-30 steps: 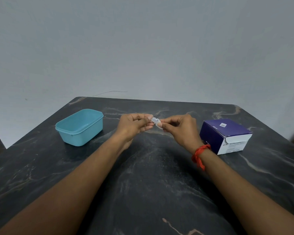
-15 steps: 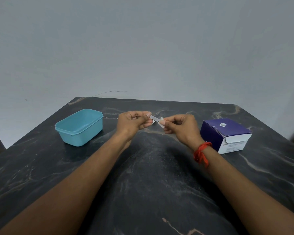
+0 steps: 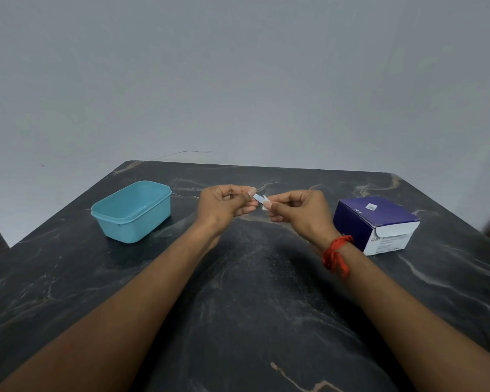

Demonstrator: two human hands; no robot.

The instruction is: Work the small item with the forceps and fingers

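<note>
A small white and pale blue packet [image 3: 260, 198] is held in the air above a dark marble table [image 3: 249, 301]. My left hand [image 3: 224, 206] pinches its left end between thumb and fingers. My right hand [image 3: 297, 213] pinches its right end, where a white flap hangs down. A red thread is tied round my right wrist. What the packet holds is too small to tell.
A light blue plastic tub [image 3: 132, 212] without a lid stands to the left of my hands. A purple and white cardboard box [image 3: 375, 222] stands to the right, its end flap slightly open. A plain grey wall rises behind the table's far edge.
Both hands have stayed close together over the table's middle, working the packet. The packet's ends have shifted slightly between the fingers and a white flap now hangs at the right end.
</note>
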